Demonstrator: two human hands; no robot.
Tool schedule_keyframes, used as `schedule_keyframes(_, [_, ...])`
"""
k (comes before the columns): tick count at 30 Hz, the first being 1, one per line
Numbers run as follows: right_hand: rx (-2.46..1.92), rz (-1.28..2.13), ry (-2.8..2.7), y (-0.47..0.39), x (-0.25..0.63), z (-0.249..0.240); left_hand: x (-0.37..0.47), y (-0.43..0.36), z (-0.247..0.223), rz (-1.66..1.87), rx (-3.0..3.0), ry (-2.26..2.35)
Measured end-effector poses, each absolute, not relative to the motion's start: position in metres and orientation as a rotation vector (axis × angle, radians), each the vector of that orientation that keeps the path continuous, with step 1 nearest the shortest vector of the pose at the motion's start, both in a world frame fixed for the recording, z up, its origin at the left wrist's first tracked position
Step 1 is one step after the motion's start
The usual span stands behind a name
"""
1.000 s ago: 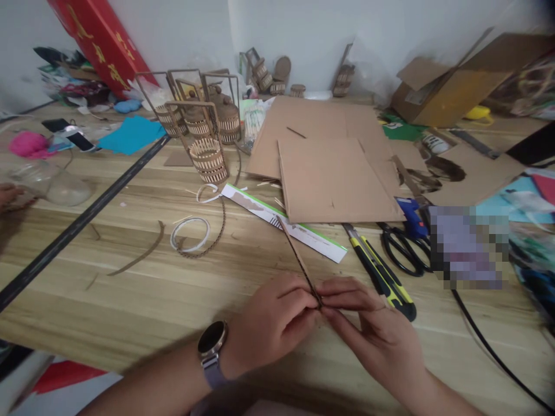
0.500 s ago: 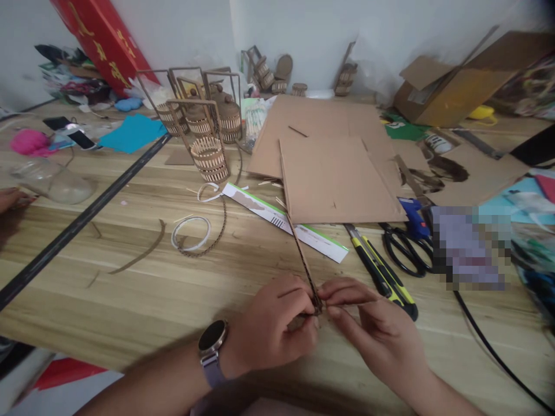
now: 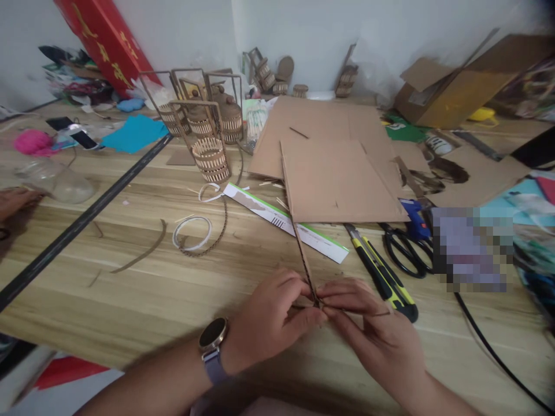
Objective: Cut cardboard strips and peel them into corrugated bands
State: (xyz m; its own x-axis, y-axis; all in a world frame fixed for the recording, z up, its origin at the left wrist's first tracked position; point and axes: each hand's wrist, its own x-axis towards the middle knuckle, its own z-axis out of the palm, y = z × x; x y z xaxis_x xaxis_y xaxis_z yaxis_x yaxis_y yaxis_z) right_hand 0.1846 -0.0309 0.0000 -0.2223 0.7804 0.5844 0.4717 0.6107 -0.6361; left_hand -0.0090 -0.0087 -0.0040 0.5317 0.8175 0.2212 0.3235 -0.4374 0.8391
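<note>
Between both hands, close to the table's front edge, is a thin corrugated cardboard strip. It runs away from me to the cardboard sheet. My left hand, with a watch on its wrist, pinches the strip's near end. My right hand pinches the same end from the other side, fingertips close to the left thumb. The fingers hide most of that end. Beyond the hands lies a white paper strip with a green edge. A yellow-and-black utility knife rests right of my right hand.
Cardboard sheets lie ahead, with black-handled scissors and a blue glue gun at their right. Small slatted buckets with tall handles stand at back left. A tape roll lies left. Another person's hand shows at far left.
My left thumb has stretched forward along the strip's near end, and my right fingers have closed in beside it. At far left the other person's hand has shifted slightly.
</note>
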Motion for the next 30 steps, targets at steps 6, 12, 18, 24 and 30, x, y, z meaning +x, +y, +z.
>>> schedule_keyframes(6, [-1.031, 0.373, -1.885, -0.0296, 0.1849, -0.0016, -0.0061, -0.0108, -0.0029, 0.845, 2.08, 0.925])
schedule_keyframes(12, [-0.966, 0.364, -1.937, -0.0293, 0.1847, -0.0014, -0.0035, -0.0137, -0.003, 0.916, 2.073, 0.97])
schedule_keyframes(18, [-0.996, 0.413, -1.918, -0.0309, 0.1858, -0.0008, -0.0039, -0.0138, -0.0019, 0.936, 2.088, 0.912])
schedule_keyframes(24, [-1.056, 0.537, -1.833, -0.0336, 0.1873, -0.0052, -0.005, -0.014, -0.0006, 0.949, 2.089, 0.871])
schedule_keyframes(30, [-1.046, 0.536, -1.797, -0.0343, 0.1844, -0.0069, -0.0056, -0.0136, -0.001, 0.918, 2.06, 0.854])
